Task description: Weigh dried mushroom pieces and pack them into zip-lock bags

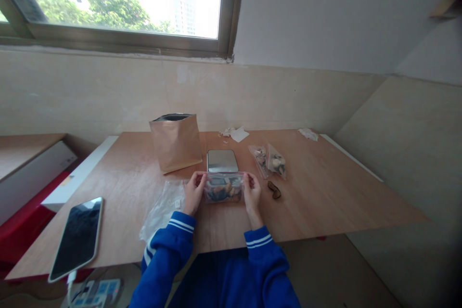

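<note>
Between my two hands is a clear plastic zip bag (224,191) with brown and dark pieces inside; what they are I cannot make out. My left hand (195,193) pinches its upper left corner, and my right hand (252,191) pinches the upper right corner. Just beyond the bag sits a flat scale with a silver top (222,160). Under and beside my left wrist lies an empty-looking clear plastic bag (162,209). A small brown curved object (274,190) rests to the right of my right hand.
A brown stand-up pouch (176,144), open at the top, stands behind on the left. Two filled clear bags (276,161) lie right of the scale. White scraps (239,134) are near the wall. A tablet (79,236) with a cable lies at the table's left front edge.
</note>
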A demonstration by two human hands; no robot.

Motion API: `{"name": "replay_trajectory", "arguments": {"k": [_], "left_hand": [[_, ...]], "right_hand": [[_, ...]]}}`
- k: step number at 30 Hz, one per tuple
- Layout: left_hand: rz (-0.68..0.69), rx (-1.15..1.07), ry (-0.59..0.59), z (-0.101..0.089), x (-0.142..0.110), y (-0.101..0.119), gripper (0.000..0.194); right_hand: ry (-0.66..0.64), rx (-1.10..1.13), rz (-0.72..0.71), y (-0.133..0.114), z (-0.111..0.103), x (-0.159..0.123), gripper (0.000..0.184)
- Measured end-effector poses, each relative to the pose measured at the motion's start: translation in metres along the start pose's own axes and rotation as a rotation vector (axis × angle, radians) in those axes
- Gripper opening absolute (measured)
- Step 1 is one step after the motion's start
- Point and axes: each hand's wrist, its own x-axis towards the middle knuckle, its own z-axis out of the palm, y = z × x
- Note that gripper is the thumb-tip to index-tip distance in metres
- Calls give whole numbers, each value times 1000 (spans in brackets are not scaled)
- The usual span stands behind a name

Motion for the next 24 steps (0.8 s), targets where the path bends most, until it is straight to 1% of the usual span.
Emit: {"name": "replay_trajectory", "arguments": {"k": [4, 7, 14, 20, 24], "left_hand": [[0, -7, -54, 0, 0, -2, 34], [-6, 16, -67, 0, 0, -1, 33], [2, 17, -47, -1, 0, -1, 33], [-2, -7, -22, -1, 0, 0, 34], [-4, -10, -2, -1, 0, 0, 35]], "right_hand": [[-73, 16, 21, 0, 1, -1, 48], [-110, 8, 26, -3, 1, -2, 46], [-144, -36, 16, -3, 0, -3, 44], [-137, -51, -10, -1, 0, -3, 44], [-170, -51, 9, -2, 0, -3, 44]]}}
